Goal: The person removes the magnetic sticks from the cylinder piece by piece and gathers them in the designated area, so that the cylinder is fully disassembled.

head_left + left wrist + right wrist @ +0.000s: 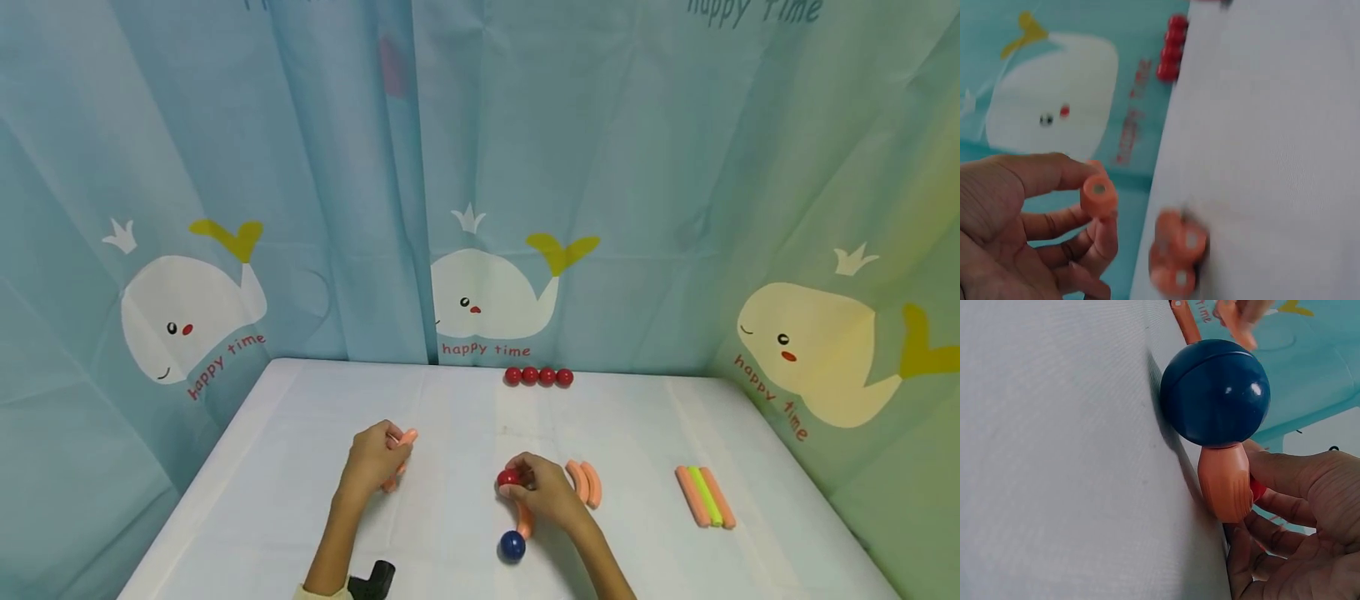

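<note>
My left hand (371,457) pinches an orange curved magnetic stick (1099,197) between thumb and fingertips, its round end with a metal dot facing the left wrist view. Just past it, several similar orange sticks (1175,256) lie bunched on the table, blurred. The right hand (551,492) grips a red ball (507,477) with thumb and fingers. From that ball an orange curved stick (1224,484) runs to a glossy blue ball (1215,392), which touches the stick's near end. Fingers hide much of the red ball in the right wrist view.
Two curved orange sticks (583,484) lie right of my right hand. Farther right are straight sticks, orange ones beside a lime-green one (705,497). Several red balls (538,377) form a row at the white table's (637,425) back edge, before a whale-print curtain (637,167).
</note>
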{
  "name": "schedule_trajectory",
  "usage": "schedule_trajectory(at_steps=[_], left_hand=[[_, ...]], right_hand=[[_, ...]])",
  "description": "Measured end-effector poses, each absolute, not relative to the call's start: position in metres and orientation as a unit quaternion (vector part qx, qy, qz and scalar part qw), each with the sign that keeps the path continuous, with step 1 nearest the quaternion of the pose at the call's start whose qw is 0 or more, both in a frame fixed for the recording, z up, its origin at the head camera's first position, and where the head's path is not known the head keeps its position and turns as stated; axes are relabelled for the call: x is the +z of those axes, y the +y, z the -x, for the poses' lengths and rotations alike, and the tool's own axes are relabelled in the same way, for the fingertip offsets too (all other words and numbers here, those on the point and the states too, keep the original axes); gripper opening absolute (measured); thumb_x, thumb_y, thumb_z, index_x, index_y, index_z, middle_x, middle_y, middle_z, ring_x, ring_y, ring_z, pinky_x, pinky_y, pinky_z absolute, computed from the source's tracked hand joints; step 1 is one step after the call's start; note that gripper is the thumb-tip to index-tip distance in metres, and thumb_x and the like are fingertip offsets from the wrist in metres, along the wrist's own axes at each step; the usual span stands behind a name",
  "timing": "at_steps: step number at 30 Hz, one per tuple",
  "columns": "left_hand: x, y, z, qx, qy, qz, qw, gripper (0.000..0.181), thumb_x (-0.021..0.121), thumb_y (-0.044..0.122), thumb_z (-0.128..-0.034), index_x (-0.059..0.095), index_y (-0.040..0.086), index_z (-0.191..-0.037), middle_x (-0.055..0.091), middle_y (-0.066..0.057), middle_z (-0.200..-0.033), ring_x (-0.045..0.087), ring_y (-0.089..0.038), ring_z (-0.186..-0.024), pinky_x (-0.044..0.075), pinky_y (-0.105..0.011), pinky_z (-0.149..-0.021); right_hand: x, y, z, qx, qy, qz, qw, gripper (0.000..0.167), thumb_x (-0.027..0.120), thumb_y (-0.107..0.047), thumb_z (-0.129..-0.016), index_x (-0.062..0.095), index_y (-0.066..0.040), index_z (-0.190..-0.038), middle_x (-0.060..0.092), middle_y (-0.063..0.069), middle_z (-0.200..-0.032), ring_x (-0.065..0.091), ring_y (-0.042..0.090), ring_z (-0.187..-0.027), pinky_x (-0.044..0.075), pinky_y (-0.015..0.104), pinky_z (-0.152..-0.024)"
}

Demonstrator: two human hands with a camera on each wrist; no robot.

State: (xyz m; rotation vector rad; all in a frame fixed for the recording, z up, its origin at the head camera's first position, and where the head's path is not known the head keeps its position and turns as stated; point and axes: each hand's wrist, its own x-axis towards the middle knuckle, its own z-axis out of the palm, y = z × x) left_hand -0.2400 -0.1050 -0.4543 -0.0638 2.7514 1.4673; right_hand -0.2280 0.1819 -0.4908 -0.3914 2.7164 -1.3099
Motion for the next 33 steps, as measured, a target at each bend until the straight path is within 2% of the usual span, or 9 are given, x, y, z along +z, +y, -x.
schedule_trajectory(at_steps=[3,5,11,15,19,25,28,33], left_hand=[[-0.454,-0.123,0.24,0.453,0.89,0.054,-0.004,0.024,0.063,0.017,-0.0917,0.061,-0.004,-0.103,0.064,-0.014,-0.078,0.059,-0.023,-0.056,0.045,-0.029,-0.049],[-0.456,-0.132,0.24,0.428,0.901,0.069,-0.018,0.023,0.061,0.012,-0.0898,0.061,-0.006,-0.103,0.063,-0.012,-0.078,0.059,-0.02,-0.06,0.045,-0.028,-0.051],[-0.461,-0.149,0.242,0.374,0.921,0.11,-0.013,0.019,0.061,0.012,-0.0898,0.061,-0.005,-0.097,0.061,-0.006,-0.057,0.055,-0.016,-0.052,0.04,-0.027,-0.046],[-0.466,-0.154,0.24,0.345,0.931,0.117,-0.016,0.017,0.061,0.014,-0.0893,0.062,-0.002,-0.09,0.058,-0.004,-0.054,0.053,-0.018,-0.054,0.039,-0.029,-0.047],[-0.467,-0.158,0.239,0.332,0.936,0.12,-0.01,0.018,0.062,0.017,-0.0878,0.063,-0.001,-0.091,0.059,-0.003,-0.056,0.055,-0.02,-0.059,0.04,-0.032,-0.051],[-0.466,-0.161,0.241,0.334,0.935,0.121,0.0,0.031,0.059,0.027,-0.0944,0.065,-0.003,-0.101,0.061,-0.009,-0.067,0.057,-0.024,-0.066,0.043,-0.036,-0.053],[-0.466,-0.161,0.241,0.334,0.935,0.122,0.004,0.03,0.058,0.026,-0.0947,0.066,-0.002,-0.102,0.062,-0.011,-0.073,0.056,-0.025,-0.066,0.042,-0.034,-0.052],[-0.467,-0.159,0.24,0.337,0.934,0.12,0.008,0.026,0.058,0.023,-0.0938,0.068,0.0,-0.1,0.062,-0.011,-0.074,0.055,-0.023,-0.065,0.04,-0.033,-0.051]], right_hand=[[-0.49,0.182,0.229,-0.431,0.892,0.126,0.053,0.03,0.078,-0.018,-0.082,0.063,-0.005,-0.105,0.067,0.004,-0.093,0.059,0.013,-0.083,0.049,0.019,-0.069],[-0.49,0.182,0.229,-0.43,0.893,0.124,0.055,0.031,0.079,-0.019,-0.082,0.063,-0.005,-0.105,0.067,0.004,-0.093,0.059,0.014,-0.083,0.049,0.019,-0.069],[-0.487,0.181,0.228,-0.426,0.896,0.117,0.055,0.031,0.079,-0.019,-0.081,0.063,-0.006,-0.105,0.066,0.003,-0.093,0.059,0.014,-0.084,0.05,0.02,-0.07],[-0.489,0.181,0.229,-0.426,0.895,0.12,0.051,0.031,0.079,-0.019,-0.081,0.063,-0.006,-0.104,0.066,0.002,-0.092,0.059,0.013,-0.083,0.05,0.019,-0.07],[-0.491,0.181,0.229,-0.425,0.896,0.12,0.052,0.031,0.079,-0.02,-0.081,0.063,-0.007,-0.104,0.066,0.002,-0.092,0.058,0.012,-0.083,0.049,0.019,-0.07],[-0.489,0.181,0.228,-0.422,0.898,0.112,0.052,0.031,0.079,-0.02,-0.081,0.063,-0.008,-0.105,0.066,0.001,-0.093,0.058,0.011,-0.083,0.05,0.019,-0.07],[-0.488,0.18,0.227,-0.423,0.898,0.11,0.053,0.031,0.079,-0.019,-0.081,0.063,-0.007,-0.105,0.066,0.001,-0.094,0.058,0.012,-0.083,0.05,0.02,-0.07],[-0.489,0.18,0.227,-0.418,0.9,0.109,0.057,0.032,0.08,-0.02,-0.081,0.064,-0.008,-0.106,0.066,0.001,-0.095,0.058,0.012,-0.084,0.051,0.02,-0.072]])
